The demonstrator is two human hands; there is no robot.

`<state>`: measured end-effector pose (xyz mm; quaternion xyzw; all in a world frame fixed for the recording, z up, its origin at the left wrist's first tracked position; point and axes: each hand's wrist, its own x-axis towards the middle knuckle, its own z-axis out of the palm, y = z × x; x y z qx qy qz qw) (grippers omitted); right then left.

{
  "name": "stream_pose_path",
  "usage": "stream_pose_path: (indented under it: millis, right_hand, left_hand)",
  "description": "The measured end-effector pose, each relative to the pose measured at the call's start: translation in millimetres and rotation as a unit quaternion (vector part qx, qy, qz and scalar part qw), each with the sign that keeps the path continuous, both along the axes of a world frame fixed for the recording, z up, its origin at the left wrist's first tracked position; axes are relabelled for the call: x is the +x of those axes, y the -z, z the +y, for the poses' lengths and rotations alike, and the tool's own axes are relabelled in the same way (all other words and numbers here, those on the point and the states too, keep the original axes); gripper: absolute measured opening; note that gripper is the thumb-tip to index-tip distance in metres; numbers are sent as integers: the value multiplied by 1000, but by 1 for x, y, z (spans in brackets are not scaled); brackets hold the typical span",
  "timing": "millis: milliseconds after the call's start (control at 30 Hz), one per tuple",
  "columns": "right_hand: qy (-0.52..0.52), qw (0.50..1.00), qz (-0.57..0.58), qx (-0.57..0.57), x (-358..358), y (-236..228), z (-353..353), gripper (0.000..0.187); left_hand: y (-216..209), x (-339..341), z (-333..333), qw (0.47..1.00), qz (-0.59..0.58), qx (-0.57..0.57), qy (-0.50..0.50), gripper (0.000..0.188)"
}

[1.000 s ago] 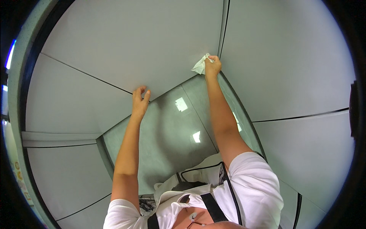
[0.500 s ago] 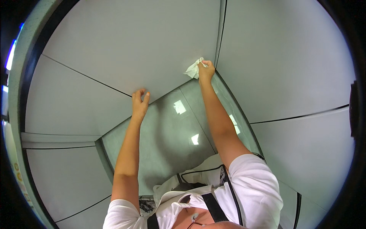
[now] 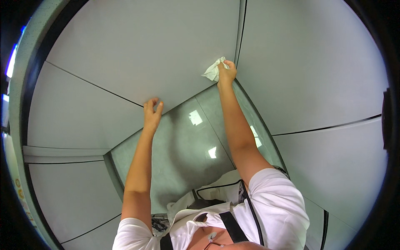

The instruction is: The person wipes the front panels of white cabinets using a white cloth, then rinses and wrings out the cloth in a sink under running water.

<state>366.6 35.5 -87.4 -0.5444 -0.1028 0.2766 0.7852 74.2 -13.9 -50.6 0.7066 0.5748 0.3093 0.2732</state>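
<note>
My right hand (image 3: 227,73) grips a crumpled white cloth or wipe (image 3: 213,71) near the right end of the grey cabinet front (image 3: 158,54), close to the inner corner. The wipe lies against that panel or just off it; its loose part spreads to the left of my fingers. Farther left, my left hand (image 3: 153,114) is by the lower edge of the same front, at the end of a dark gap between panels. Its thumb stands apart from the bent fingers and nothing shows in it. Whether the fingertips press on the panel I cannot tell.
Grey panels (image 3: 308,71) rise on the right, meeting the front at a vertical dark seam. More grey panels (image 3: 71,191) stand on the left. Below lies a glossy tiled floor (image 3: 183,146) with light reflections. A pale counter edge (image 3: 26,83) curves along the far left.
My right hand has shifted slightly up and to the right with the wipe, which now fans out a bit differently. My left hand has hardly moved.
</note>
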Motion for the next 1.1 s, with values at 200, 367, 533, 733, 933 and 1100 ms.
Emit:
stream_pose_path:
  millis: [200, 367, 533, 733, 933, 1100]
  right_hand:
    - [16, 996, -79, 44, -6, -60, 4, 15]
    - [50, 948, -313, -22, -21, -68, -9, 15]
    - [24, 968, -233, -87, 0, 37, -4, 16]
    - [74, 977, -190, -63, 29, -4, 11, 19]
    - [7, 998, -35, 51, 34, -69, 6, 19]
    - [7, 993, 15, 116, 18, -99, 4, 23]
  left_hand:
    - [7, -2, 3, 1000, 5, 4, 5, 35]
    - [15, -8, 6, 999, -13, 27, 11, 35]
    - [10, 2, 5, 1000, -1, 12, -4, 34]
    - [9, 0, 6, 1000, 3, 8, 12, 34]
    - [10, 3, 5, 1000, 4, 17, -4, 35]
    - [12, -2, 3, 1000, 7, 17, -6, 37]
